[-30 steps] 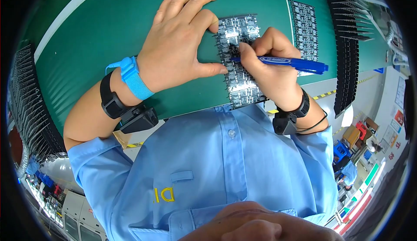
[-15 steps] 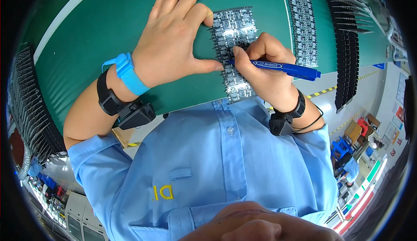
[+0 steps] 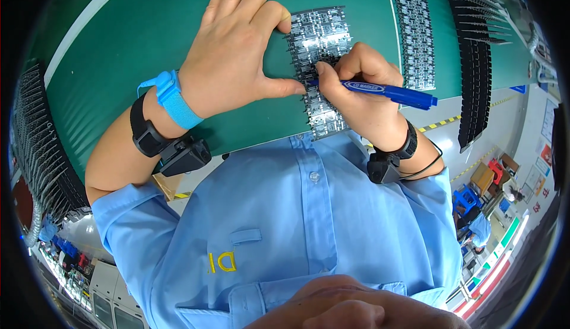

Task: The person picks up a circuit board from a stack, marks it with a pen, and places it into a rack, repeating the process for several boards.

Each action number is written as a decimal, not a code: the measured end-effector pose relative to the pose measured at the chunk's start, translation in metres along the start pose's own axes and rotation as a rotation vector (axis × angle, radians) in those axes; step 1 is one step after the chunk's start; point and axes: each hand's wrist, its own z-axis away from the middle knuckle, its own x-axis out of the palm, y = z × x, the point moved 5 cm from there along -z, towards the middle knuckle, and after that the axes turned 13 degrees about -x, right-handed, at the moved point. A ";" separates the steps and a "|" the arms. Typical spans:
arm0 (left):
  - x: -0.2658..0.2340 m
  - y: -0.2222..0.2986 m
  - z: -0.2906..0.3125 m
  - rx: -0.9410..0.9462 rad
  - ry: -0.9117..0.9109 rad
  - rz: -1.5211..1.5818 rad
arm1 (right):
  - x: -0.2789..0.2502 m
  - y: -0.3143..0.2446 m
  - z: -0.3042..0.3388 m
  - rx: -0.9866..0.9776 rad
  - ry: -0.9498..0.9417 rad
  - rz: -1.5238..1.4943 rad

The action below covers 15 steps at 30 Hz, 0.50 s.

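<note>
A panel of small circuit boards [image 3: 320, 32] lies on the green work mat [image 3: 142, 26] in front of me, its near end at the table edge. With fingers spread, my left hand [image 3: 237, 50] rests at the panel's left side, the thumb and a bent finger touching its edge. My right hand [image 3: 368, 91] is closed around a blue marker pen [image 3: 392, 93] and sits over the panel's middle. The marker's tip points left, close to the panel's left edge by my left thumb; whether it touches the surface I cannot tell.
A second circuit board panel [image 3: 414, 38] lies to the right, past a white line on the mat. Black slotted racks stand at the far right [image 3: 475, 86] and far left [image 3: 47, 133], holding several thin boards. A blue wrist strap [image 3: 177, 99] circles my left wrist.
The marker tip and my right hand have shifted very slightly left over the panel. My left hand stays almost in place.
</note>
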 end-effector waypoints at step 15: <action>0.001 0.002 0.001 0.007 -0.009 -0.036 | -0.007 -0.003 0.013 0.007 0.034 -0.045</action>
